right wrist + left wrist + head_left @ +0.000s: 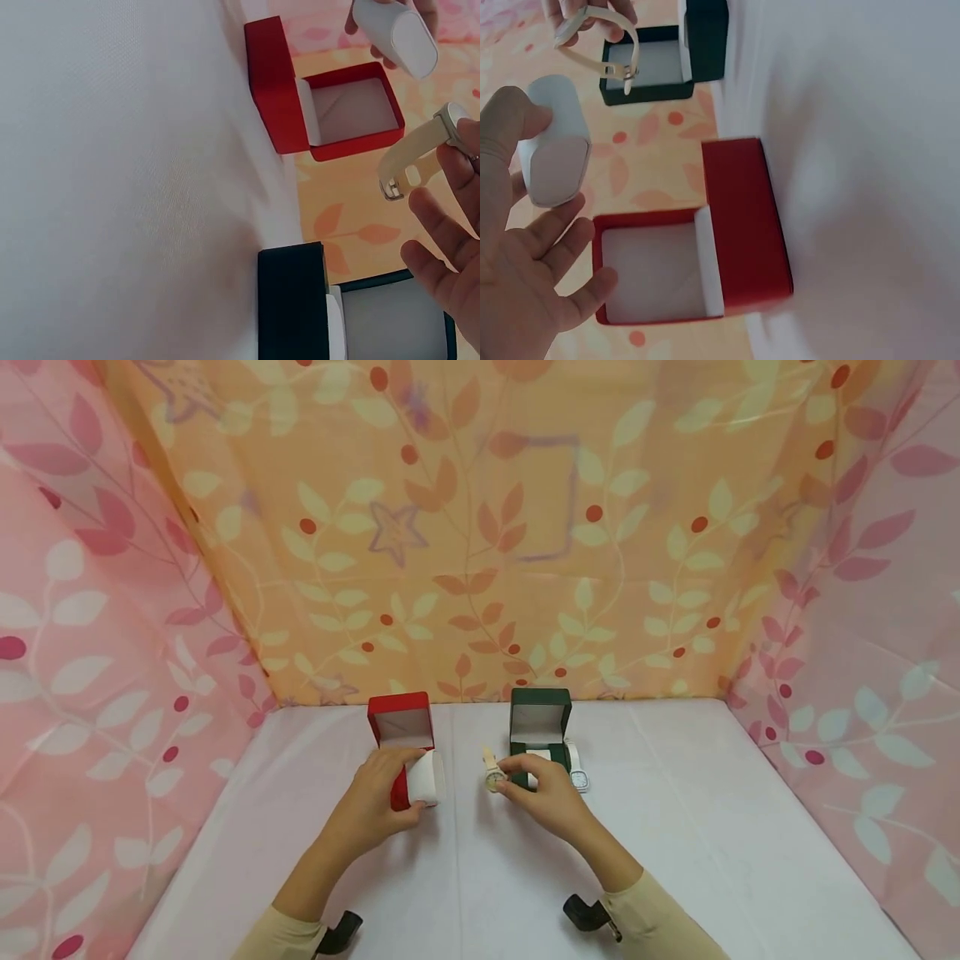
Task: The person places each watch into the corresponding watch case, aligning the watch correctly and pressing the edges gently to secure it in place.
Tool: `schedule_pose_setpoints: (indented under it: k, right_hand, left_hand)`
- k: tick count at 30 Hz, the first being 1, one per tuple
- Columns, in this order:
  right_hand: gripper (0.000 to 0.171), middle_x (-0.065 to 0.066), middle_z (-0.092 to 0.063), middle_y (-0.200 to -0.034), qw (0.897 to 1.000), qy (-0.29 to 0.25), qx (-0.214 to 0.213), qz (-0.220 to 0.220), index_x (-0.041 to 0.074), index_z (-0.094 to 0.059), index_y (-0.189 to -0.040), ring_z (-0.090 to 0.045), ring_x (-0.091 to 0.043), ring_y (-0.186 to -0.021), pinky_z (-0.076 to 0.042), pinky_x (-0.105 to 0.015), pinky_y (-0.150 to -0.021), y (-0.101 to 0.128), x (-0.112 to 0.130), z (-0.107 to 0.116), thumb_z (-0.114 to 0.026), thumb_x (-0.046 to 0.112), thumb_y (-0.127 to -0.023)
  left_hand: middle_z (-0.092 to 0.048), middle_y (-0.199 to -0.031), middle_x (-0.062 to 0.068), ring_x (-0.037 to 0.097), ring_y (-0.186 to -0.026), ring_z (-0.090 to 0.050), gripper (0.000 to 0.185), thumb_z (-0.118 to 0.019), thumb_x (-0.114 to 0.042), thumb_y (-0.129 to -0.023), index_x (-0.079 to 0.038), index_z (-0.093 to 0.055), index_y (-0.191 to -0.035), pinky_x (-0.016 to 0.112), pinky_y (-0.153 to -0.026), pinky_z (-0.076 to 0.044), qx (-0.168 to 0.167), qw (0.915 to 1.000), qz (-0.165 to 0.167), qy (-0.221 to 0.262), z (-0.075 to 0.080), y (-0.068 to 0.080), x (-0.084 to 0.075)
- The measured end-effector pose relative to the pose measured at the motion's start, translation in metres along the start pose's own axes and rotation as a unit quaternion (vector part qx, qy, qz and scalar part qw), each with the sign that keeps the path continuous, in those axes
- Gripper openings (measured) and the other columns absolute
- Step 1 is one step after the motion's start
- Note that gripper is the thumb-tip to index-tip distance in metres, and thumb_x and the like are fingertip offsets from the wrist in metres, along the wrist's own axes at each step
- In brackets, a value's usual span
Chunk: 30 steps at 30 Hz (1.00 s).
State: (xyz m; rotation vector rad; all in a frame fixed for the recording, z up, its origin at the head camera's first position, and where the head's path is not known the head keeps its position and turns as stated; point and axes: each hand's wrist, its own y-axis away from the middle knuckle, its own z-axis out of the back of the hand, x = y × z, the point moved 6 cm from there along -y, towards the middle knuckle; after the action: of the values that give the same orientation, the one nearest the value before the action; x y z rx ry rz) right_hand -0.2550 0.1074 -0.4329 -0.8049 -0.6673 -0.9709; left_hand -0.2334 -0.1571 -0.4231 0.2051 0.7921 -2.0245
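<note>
My left hand (396, 782) holds a white watch cushion (428, 777) just in front of the open red box (401, 725). In the left wrist view the thumb and fingers of that hand (525, 187) clasp the cushion (555, 150) above the red box (705, 247), whose white-lined well has nothing in it. My right hand (517, 774) pinches a cream watch (492, 771) in front of the open green box (540, 718). The right wrist view shows the watch (420, 150) hanging unbuckled from that hand's fingers (450, 225).
A second, white watch (578, 774) lies on the white table (675, 827) right of the green box, which has a white cushion (538, 756) in it. Patterned cloth walls (480, 552) close in the back and both sides.
</note>
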Motion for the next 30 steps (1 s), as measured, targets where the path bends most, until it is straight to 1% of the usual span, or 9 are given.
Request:
schedule_pose_setpoints:
  k: [4, 9, 12, 16, 19, 23, 25, 27, 30]
  right_hand:
    - [0.025, 0.015, -0.072, -0.102, 1.000, 0.003, -0.006, 0.000, 0.025, -0.074, -0.114, -0.066, -0.010, -0.101, -0.053, -0.047, -0.095, 0.008, 0.001, 0.005, -0.079, 0.032, -0.091]
    - [0.027, 0.014, -0.071, -0.101, 1.000, 0.002, -0.014, -0.001, 0.025, -0.073, -0.115, -0.065, -0.010, -0.102, -0.052, -0.051, -0.097, 0.016, 0.000, 0.011, -0.080, 0.032, -0.091]
    - [0.027, 0.013, -0.070, -0.102, 1.000, -0.002, -0.016, -0.006, 0.024, -0.073, -0.116, -0.064, -0.010, -0.104, -0.050, -0.055, -0.099, 0.020, -0.001, 0.013, -0.079, 0.030, -0.091]
    - [0.026, 0.012, -0.071, -0.105, 1.000, -0.019, -0.012, -0.009, 0.025, -0.073, -0.116, -0.064, -0.011, -0.106, -0.050, -0.054, -0.100, 0.020, 0.000, 0.015, -0.079, 0.029, -0.091]
    - [0.026, 0.011, -0.072, -0.107, 1.000, -0.028, -0.009, -0.009, 0.026, -0.073, -0.117, -0.064, -0.011, -0.107, -0.050, -0.053, -0.100, 0.020, 0.001, 0.017, -0.078, 0.030, -0.092]
    - [0.026, 0.009, -0.072, -0.108, 0.999, -0.042, -0.007, -0.010, 0.025, -0.073, -0.118, -0.065, -0.013, -0.108, -0.050, -0.054, -0.098, 0.020, 0.003, 0.020, -0.078, 0.029, -0.092]
    - [0.027, 0.007, -0.073, -0.109, 0.999, -0.050, -0.005, -0.015, 0.024, -0.073, -0.118, -0.065, -0.014, -0.108, -0.051, -0.053, -0.097, 0.020, 0.003, 0.020, -0.077, 0.029, -0.093]
    - [0.028, 0.005, -0.073, -0.111, 0.998, -0.063, -0.001, -0.025, 0.022, -0.073, -0.119, -0.065, -0.016, -0.109, -0.053, -0.049, -0.096, 0.021, 0.003, 0.019, -0.077, 0.029, -0.093]
    - [0.029, 0.004, -0.073, -0.113, 0.996, -0.074, 0.007, -0.043, 0.020, -0.072, -0.120, -0.064, -0.018, -0.111, -0.054, -0.042, -0.094, 0.022, 0.002, 0.017, -0.077, 0.030, -0.093]
  left_hand:
    - [-0.060, -0.133, -0.005, 0.018, -0.126, -0.051, 0.069, -0.089, -0.019, -0.076, -0.017, -0.057, -0.138, 0.050, -0.108, -0.046, 0.014, 0.9998, 0.003, 0.012, -0.008, -0.001, -0.011]
    - [-0.060, -0.134, -0.007, 0.017, -0.126, -0.052, 0.073, -0.091, -0.021, -0.074, -0.020, -0.057, -0.139, 0.049, -0.106, -0.049, 0.028, 0.9995, 0.005, 0.010, -0.016, -0.002, -0.024]
    - [-0.061, -0.134, -0.006, 0.017, -0.126, -0.051, 0.076, -0.092, -0.025, -0.074, -0.020, -0.056, -0.141, 0.049, -0.106, -0.050, 0.038, 0.9991, 0.016, 0.005, -0.020, -0.003, -0.030]
    - [-0.060, -0.135, -0.005, 0.016, -0.127, -0.050, 0.082, -0.094, -0.031, -0.071, -0.020, -0.054, -0.142, 0.048, -0.107, -0.049, 0.048, 0.9980, 0.039, -0.010, -0.021, -0.002, -0.035]
    - [-0.059, -0.134, -0.006, 0.015, -0.126, -0.050, 0.084, -0.096, -0.033, -0.069, -0.021, -0.053, -0.140, 0.047, -0.106, -0.051, 0.048, 0.9977, 0.044, -0.019, -0.020, -0.002, -0.039]
    - [-0.059, -0.133, -0.008, 0.013, -0.125, -0.050, 0.084, -0.097, -0.034, -0.068, -0.022, -0.055, -0.139, 0.046, -0.102, -0.054, 0.043, 0.9983, 0.037, -0.013, -0.019, -0.003, -0.044]
    - [-0.059, -0.134, -0.009, 0.012, -0.124, -0.049, 0.084, -0.097, -0.033, -0.068, -0.021, -0.055, -0.139, 0.043, -0.099, -0.056, 0.039, 0.9987, 0.031, -0.007, -0.021, -0.003, -0.045]
    - [-0.058, -0.135, -0.010, 0.011, -0.124, -0.049, 0.083, -0.096, -0.033, -0.069, -0.021, -0.056, -0.140, 0.040, -0.097, -0.057, 0.037, 0.9990, 0.024, 0.000, -0.023, -0.002, -0.046]
    - [-0.059, -0.137, -0.009, 0.012, -0.126, -0.050, 0.083, -0.096, -0.031, -0.070, -0.020, -0.056, -0.141, 0.041, -0.098, -0.056, 0.033, 0.9994, 0.007, 0.007, -0.029, 0.000, -0.049]
